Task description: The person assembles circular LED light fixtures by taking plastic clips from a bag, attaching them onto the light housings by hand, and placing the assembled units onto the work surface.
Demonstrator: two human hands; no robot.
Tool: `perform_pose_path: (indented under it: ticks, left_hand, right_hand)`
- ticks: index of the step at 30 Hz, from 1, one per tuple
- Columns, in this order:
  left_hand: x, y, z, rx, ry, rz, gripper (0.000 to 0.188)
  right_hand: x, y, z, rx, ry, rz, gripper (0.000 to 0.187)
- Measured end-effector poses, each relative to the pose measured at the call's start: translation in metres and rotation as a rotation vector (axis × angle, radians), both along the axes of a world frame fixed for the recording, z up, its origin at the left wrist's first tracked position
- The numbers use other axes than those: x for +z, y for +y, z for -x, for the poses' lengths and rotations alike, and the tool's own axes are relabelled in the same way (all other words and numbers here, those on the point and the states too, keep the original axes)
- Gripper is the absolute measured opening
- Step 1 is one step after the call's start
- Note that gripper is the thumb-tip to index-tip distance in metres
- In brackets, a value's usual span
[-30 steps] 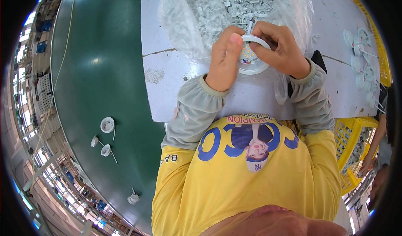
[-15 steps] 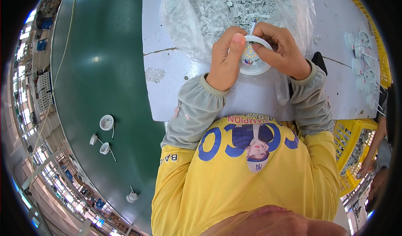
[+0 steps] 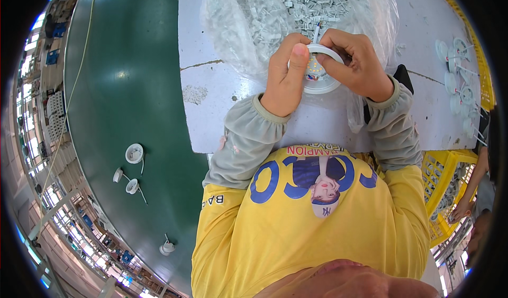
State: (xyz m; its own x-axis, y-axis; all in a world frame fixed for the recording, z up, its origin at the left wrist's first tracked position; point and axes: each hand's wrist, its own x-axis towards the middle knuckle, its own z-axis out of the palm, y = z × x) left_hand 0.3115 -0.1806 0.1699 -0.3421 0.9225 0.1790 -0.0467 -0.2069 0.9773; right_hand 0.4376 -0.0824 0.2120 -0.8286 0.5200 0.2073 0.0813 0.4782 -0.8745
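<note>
Between both hands is a round white LED downlight (image 3: pixel 321 84), its face with small yellow LEDs turned up and a short white cable rising from its far edge. My left hand (image 3: pixel 286 73) grips its left side, thumb along the rim. My right hand (image 3: pixel 360 65) is closed on the far right of the rim, thumb pressed inside the ring near the cable; what the fingertips pinch there is hidden. Just beyond the hands lies a clear plastic bag (image 3: pixel 238 33) full of small white plastic parts (image 3: pixel 312 4).
Several white lamps with cables (image 3: pixel 454 83) stand at the right of the pale table (image 3: pixel 211 113). On the green surface (image 3: pixel 121 75) at left lie several more, including a round lamp (image 3: pixel 134 153). A yellow crate (image 3: pixel 436 171) and another person's hand (image 3: pixel 461 211) are at lower right.
The cable at the far edge of the downlight stands a little higher and straighter. My right thumb has shifted slightly over the lamp's face; both hands keep their hold.
</note>
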Motion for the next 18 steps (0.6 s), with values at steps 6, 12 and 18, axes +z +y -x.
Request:
perform_pose_path:
  ticks: [6, 12, 18]
  left_hand:
    - [0.005, -0.001, -0.003, 0.029, -0.009, -0.031, 0.035]
    - [0.006, -0.002, -0.004, 0.03, -0.044, -0.053, 0.032]
    - [0.008, -0.001, -0.004, 0.019, -0.106, -0.055, 0.031]
  right_hand:
    - [-0.009, -0.002, 0.001, 0.037, 0.103, 0.129, 0.009]
    - [0.005, 0.0, -0.003, 0.074, -0.071, 0.04, 0.004]
    - [-0.001, -0.002, -0.002, 0.086, 0.055, 0.218, 0.007]
